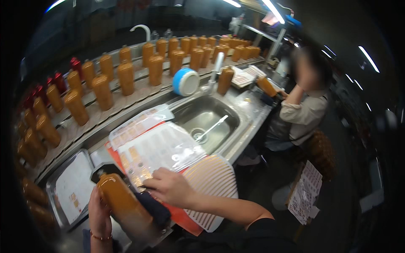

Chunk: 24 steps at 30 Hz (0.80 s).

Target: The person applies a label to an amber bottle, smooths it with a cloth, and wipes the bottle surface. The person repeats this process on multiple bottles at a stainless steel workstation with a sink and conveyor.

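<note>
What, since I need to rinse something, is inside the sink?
Inside the sink lies a thin white stick, slanting to the round drain. The stick covers a strip of the bottom, and the plastic-covered sheets overlap the near-left edge; what they cover cannot be seen.

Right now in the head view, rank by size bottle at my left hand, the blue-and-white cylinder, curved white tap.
Largest: bottle, nearest the camera
Blue-and-white cylinder
Smallest: curved white tap

Tube lights (273, 11) shine overhead and white glare spots the plastic sheet (162, 145); beyond the right edge of the tabletop (254, 110), it is dim. Straight lines bend toward a black rim.
</note>
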Each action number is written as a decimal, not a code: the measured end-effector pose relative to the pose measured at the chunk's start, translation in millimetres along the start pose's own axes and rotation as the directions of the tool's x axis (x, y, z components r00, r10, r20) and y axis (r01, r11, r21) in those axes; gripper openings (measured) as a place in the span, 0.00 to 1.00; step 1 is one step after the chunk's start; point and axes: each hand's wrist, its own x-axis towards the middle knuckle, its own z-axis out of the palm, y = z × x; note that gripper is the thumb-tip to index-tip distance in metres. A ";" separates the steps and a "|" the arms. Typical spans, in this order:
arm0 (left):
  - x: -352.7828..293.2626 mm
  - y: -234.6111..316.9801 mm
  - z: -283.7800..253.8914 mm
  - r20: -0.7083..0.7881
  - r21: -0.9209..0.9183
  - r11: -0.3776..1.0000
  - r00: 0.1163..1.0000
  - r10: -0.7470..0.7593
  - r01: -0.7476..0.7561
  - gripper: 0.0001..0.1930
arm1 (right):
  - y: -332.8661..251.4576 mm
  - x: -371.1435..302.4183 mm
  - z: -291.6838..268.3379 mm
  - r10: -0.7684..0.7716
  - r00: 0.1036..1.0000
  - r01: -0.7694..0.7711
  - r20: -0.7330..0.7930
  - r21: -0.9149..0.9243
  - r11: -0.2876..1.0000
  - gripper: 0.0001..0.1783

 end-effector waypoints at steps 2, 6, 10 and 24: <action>1.9 16.4 1.3 -0.032 0.004 0.999 0.999 -0.032 0.032 0.21 | -28.0 7.6 -9.8 -0.080 0.995 0.080 0.060 0.010 0.997 0.12; 30.1 20.9 20.8 -0.028 0.088 0.985 0.989 -0.145 0.147 0.22 | -13.1 -0.7 -9.9 0.047 0.994 -0.052 0.100 0.044 0.998 0.12; 25.2 22.7 1.5 -0.038 0.128 0.977 0.985 -0.166 0.169 0.24 | -55.7 11.2 -7.7 -0.076 0.975 0.071 0.210 0.028 0.997 0.13; 54.0 23.0 0.9 0.029 0.073 0.958 0.960 -0.279 0.276 0.20 | -61.7 32.7 -10.9 -0.124 0.968 0.167 0.218 -0.196 0.966 0.16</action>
